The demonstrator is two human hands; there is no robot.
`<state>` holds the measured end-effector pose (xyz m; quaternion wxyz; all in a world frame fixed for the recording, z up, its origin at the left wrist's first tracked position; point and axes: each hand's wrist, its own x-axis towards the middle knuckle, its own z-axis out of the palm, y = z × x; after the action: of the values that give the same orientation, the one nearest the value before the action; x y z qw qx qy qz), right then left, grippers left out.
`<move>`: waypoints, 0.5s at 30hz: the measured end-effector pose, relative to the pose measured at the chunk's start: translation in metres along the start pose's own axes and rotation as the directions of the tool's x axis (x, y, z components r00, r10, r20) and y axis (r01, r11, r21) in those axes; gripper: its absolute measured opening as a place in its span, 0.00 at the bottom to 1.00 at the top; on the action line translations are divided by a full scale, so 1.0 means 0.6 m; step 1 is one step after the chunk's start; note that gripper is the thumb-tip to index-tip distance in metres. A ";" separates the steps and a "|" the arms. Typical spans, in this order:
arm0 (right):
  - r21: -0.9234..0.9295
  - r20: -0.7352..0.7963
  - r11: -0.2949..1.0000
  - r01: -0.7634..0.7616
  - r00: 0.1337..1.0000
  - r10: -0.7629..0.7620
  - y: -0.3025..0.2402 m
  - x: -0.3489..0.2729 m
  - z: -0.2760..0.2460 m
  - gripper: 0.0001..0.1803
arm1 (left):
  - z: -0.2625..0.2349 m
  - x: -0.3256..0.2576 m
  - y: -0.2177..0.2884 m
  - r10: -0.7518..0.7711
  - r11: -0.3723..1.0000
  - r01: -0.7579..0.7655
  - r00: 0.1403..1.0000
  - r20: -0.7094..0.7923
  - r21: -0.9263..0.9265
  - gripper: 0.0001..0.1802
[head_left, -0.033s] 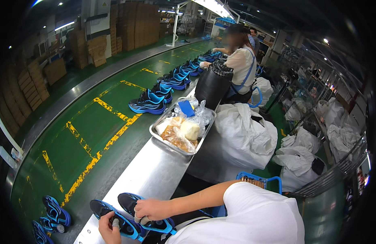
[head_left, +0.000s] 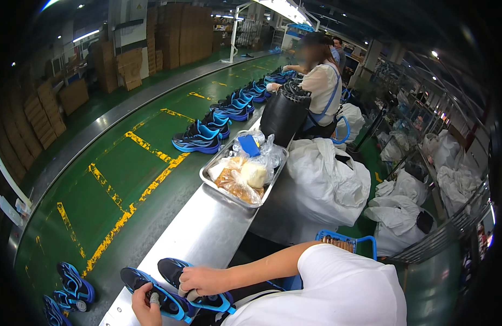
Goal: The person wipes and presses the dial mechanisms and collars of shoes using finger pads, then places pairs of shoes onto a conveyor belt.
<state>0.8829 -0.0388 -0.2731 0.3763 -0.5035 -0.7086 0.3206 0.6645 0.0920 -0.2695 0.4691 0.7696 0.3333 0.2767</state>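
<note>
Two black sneakers with bright blue trim lie side by side at the near end of the metal ledge. My left hand is closed on the left sneaker, its thumb and fingers at the lacing area. A pale finger cover shows on one of its fingers. My right hand reaches across and pinches at the upper of the right sneaker. Pale covers also show on some of its fingers. What the fingertips grip on each sneaker is hidden. Both sneakers point away from me, toes to the upper left.
On the ledge ahead stands a metal tray of bagged materials. Several sneakers line the green conveyor belt; others sit at lower left. A black bin, white sacks and a co-worker are further off.
</note>
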 end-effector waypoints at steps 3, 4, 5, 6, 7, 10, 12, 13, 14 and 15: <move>0.085 0.035 0.996 0.015 0.999 -0.018 -0.011 -0.003 -0.025 0.16 | 0.002 -0.004 0.038 -0.049 0.964 0.060 0.998 -0.050 0.260 0.12; 0.238 0.085 0.971 -0.007 0.996 -0.014 -0.007 -0.004 -0.026 0.17 | 0.002 -0.001 0.023 -0.032 0.971 0.031 0.999 -0.001 0.236 0.11; 0.384 0.137 0.923 -0.035 0.990 -0.019 -0.003 -0.005 -0.029 0.18 | -0.001 0.007 0.021 -0.030 0.972 0.029 1.000 0.002 0.234 0.11; 0.182 0.123 0.982 -0.044 0.992 0.022 -0.004 -0.001 -0.026 0.17 | -0.004 0.016 0.022 0.073 0.950 -0.101 0.992 0.103 0.295 0.10; 0.026 -0.041 1.000 -0.005 0.999 0.006 -0.010 -0.006 -0.017 0.16 | -0.003 0.021 0.024 0.169 0.911 -0.234 0.963 0.210 0.339 0.10; -0.046 -0.046 0.999 -0.004 0.999 0.001 -0.006 -0.008 -0.019 0.19 | 0.010 0.024 0.043 0.088 0.913 -0.142 0.984 0.156 0.383 0.09; 0.120 0.070 0.992 0.051 0.996 -0.059 -0.002 -0.002 -0.040 0.26 | 0.012 0.017 0.028 0.152 0.895 -0.187 0.981 0.118 0.405 0.10; 0.118 0.053 0.992 0.034 0.998 -0.040 0.002 -0.002 -0.037 0.26 | 0.011 0.018 0.021 0.163 0.890 -0.191 0.981 0.103 0.414 0.10; 0.182 0.097 0.983 0.026 0.994 -0.044 0.005 -0.003 -0.038 0.24 | 0.012 0.020 0.021 0.089 0.908 -0.118 0.992 0.090 0.401 0.11; 0.245 0.141 0.969 0.016 0.989 -0.052 0.006 -0.007 -0.039 0.21 | 0.012 0.022 0.023 0.060 0.918 -0.089 0.994 0.086 0.386 0.12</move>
<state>0.9055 -0.0403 -0.2649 0.3876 -0.4165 -0.6983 0.4343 0.6814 0.0934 -0.2583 0.3078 0.8691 0.3347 0.1947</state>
